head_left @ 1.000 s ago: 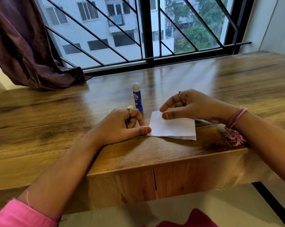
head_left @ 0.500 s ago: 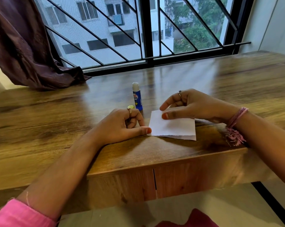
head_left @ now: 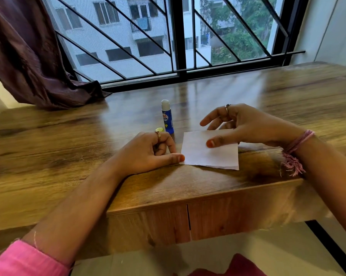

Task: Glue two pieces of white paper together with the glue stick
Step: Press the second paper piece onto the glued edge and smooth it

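A square of white paper (head_left: 210,154) lies flat on the wooden table (head_left: 68,148) near its front edge. A blue glue stick (head_left: 167,118) stands upright and uncapped just behind it, its white glue tip exposed. The yellow-green cap (head_left: 159,129) lies beside the stick, partly hidden by my left hand (head_left: 150,154). That hand rests on the table with curled fingers, its thumb tip touching the paper's left corner. My right hand (head_left: 245,126) hovers over the paper's far right part with fingers spread, thumb above the sheet. A second sheet cannot be told apart.
A dark maroon curtain (head_left: 28,62) drapes onto the table at the back left. A barred window (head_left: 178,36) runs along the table's far edge. The table's front edge (head_left: 188,198) lies close below the paper.
My right hand has lifted off the paper and its fingers have spread apart. My left hand and the paper have stayed in place.
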{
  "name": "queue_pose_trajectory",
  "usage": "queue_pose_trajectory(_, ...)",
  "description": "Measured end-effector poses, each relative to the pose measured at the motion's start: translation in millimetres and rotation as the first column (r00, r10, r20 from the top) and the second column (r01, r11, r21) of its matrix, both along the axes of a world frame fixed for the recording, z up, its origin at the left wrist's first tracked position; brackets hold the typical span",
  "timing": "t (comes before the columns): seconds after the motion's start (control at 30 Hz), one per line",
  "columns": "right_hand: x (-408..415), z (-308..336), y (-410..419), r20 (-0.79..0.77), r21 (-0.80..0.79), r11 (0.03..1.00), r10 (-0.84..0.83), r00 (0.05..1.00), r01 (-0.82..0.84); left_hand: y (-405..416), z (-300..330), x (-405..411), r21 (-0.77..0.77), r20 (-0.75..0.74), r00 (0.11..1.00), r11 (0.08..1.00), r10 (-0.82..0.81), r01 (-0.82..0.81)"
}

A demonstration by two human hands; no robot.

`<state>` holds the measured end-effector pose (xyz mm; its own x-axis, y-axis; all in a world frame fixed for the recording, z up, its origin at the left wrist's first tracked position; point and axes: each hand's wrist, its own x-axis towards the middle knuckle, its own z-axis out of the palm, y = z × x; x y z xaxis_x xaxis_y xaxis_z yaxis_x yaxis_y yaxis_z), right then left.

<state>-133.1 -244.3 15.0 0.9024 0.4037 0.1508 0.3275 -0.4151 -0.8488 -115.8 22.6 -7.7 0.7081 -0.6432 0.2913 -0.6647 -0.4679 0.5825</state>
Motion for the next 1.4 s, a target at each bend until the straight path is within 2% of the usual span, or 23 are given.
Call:
queue_pose_trajectory(0.6,-1.0,1.3,-11.1,-0.029,-0.066,0.997,-0.051,0.998,0.048,0.3,-1.6,1.0,-0.010,-0.008,1.000,1.000,0.008,-0.008)
queue_pose_trajectory(1.4,-2.0,4.5,-15.9,0.024,-0.101,0.985,-0.139,0.990,0.141,1.1,-2.0,2.2,-0.002,-0.020,1.000,1.000,0.001,-0.001)
